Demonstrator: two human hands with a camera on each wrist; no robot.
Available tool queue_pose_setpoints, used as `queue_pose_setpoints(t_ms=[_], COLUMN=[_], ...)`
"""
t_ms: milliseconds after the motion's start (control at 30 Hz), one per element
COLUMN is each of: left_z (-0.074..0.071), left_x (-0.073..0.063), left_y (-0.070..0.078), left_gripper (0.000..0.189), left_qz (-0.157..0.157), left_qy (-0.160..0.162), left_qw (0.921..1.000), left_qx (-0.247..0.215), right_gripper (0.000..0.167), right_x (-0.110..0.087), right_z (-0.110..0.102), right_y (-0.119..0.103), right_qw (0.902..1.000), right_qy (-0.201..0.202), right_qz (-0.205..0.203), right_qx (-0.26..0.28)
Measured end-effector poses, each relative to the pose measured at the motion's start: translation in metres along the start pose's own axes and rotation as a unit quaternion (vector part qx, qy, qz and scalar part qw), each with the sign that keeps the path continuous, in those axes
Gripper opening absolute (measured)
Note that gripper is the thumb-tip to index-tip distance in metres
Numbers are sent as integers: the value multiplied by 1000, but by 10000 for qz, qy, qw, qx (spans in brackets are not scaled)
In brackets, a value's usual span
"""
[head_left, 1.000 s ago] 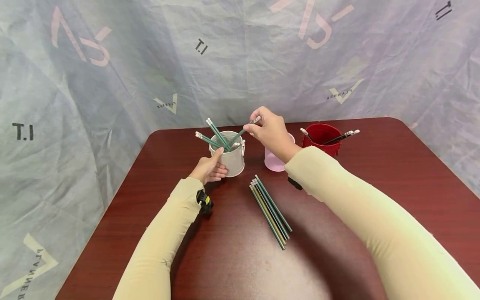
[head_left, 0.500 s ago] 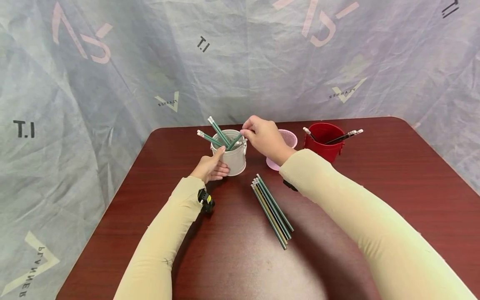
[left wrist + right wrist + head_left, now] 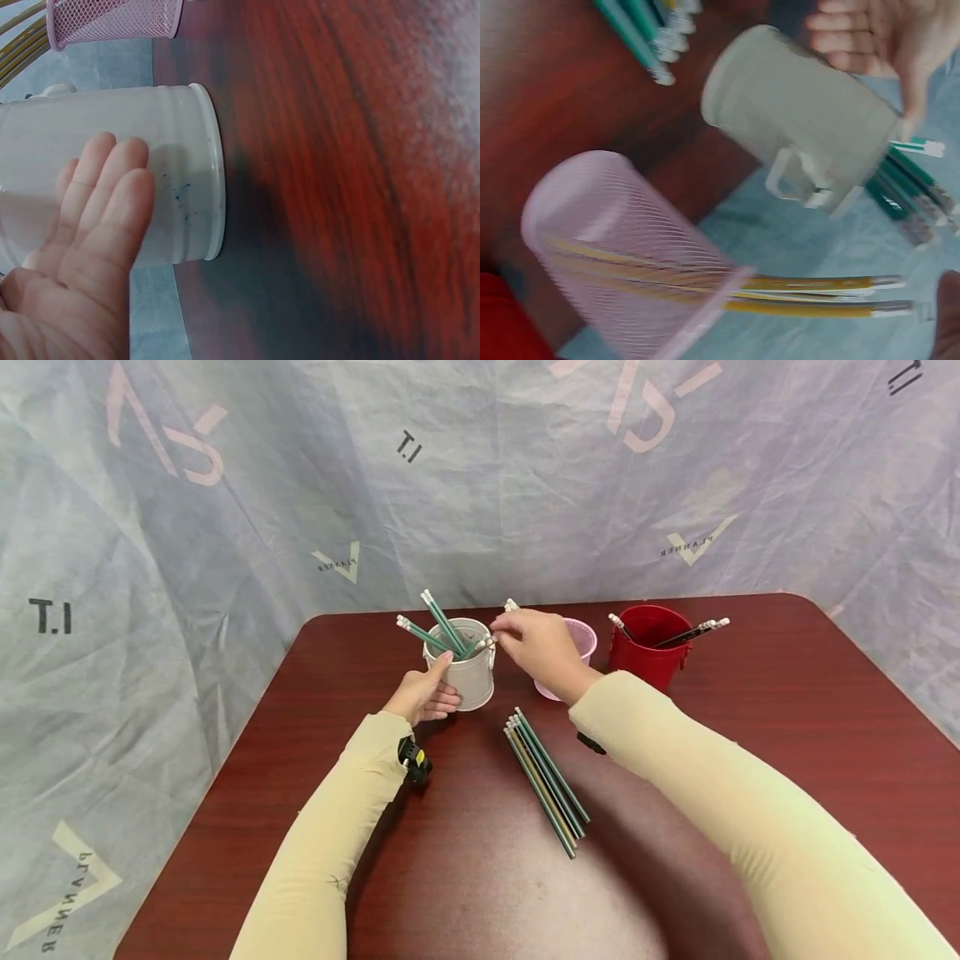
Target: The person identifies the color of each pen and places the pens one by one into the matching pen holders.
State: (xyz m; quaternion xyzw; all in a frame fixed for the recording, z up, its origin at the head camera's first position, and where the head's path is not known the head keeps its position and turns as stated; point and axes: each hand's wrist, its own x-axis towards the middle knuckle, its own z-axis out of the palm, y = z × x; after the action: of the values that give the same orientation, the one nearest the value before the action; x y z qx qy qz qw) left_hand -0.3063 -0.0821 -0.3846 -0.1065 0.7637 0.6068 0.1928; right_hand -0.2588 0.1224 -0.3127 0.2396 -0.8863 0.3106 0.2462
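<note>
A white metal bucket (image 3: pixel 468 681) holds several green pencils (image 3: pixel 444 620) with white eraser ends, leaning over its rim. My left hand (image 3: pixel 422 695) rests on the bucket's left side, fingers fairly straight along the wall (image 3: pixel 97 210) and thumb at the rim. My right hand (image 3: pixel 543 645) hovers just right of the bucket's rim, in front of the pink mesh cup (image 3: pixel 583 637). In the blurred right wrist view, a bit of that hand shows at the right edge, apart from the pencils. Nothing shows in its fingers. Yellow pencils (image 3: pixel 810 283) stand in the pink cup.
A red bucket (image 3: pixel 647 652) with several black pencils (image 3: pixel 686 633) stands at the right. Several loose pencils (image 3: pixel 546 785), mostly green with a yellow one among them, lie on the dark red table (image 3: pixel 450 877). A grey cloth backdrop (image 3: pixel 480 510) hangs behind.
My right hand has lowered a green pencil into the white bucket, let go of it and drawn slightly back to the right. My left hand has stayed on the bucket.
</note>
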Motion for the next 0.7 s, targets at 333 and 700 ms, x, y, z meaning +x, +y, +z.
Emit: queue_pose_setpoints(t_ms=[333,700], left_z=[0,1], left_x=[-1,-3], left_y=[3,1], left_gripper=[75,75], left_qz=[-27,-90], left_qy=[18,-9], left_qw=[9999,9999], left_qx=[117,72], right_gripper=[3,29], right_x=[-64,-93], right_z=[2,18], right_y=[41,45], right_qw=[9802,9311], right_qy=[-1955,-3491], right_qz=[-1,641], right_qx=[-301,-843])
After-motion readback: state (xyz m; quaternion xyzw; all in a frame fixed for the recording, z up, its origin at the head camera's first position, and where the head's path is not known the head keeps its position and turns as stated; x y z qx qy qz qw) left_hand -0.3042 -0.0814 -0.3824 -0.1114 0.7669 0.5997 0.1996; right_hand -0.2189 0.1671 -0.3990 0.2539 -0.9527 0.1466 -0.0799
